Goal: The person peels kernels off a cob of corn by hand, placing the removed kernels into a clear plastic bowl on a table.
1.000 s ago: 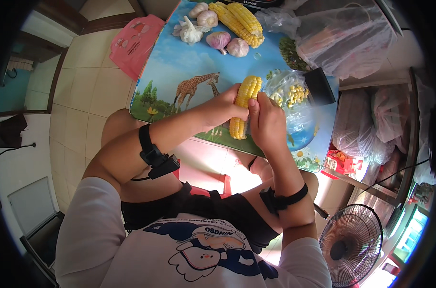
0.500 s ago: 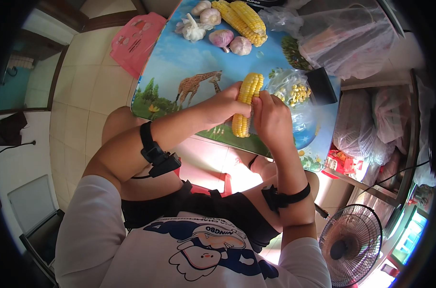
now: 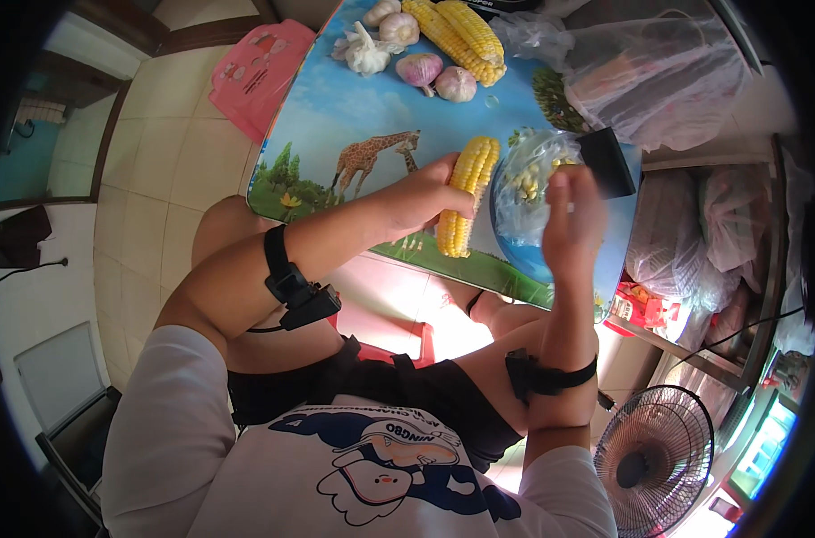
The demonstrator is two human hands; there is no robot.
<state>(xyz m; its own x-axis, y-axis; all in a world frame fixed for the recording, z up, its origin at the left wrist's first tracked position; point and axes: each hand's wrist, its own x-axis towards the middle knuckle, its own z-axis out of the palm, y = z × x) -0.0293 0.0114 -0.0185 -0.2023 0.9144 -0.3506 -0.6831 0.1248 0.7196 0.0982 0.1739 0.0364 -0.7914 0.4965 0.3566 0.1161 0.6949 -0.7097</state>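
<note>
- Corn cob [image 3: 473, 175], head view: held above the near part of the giraffe-print table [image 3: 313, 121], clear of the body; long axis runs away from the wearer, far end leaning slightly right.
- Left hand [image 3: 433, 194]: wrapped round the cob's middle from the left, thumb across it; the nearer hand to it.
- Right hand [image 3: 574, 220]: off the cob, well to its right, fingers curled, motion-blurred. Cannot tell whether it pinches anything.
- Clear plastic bag [image 3: 519, 220] with loose kernels [image 3: 528, 187]: between cob and right hand, which overlaps its right side; contact unclear.
</note>
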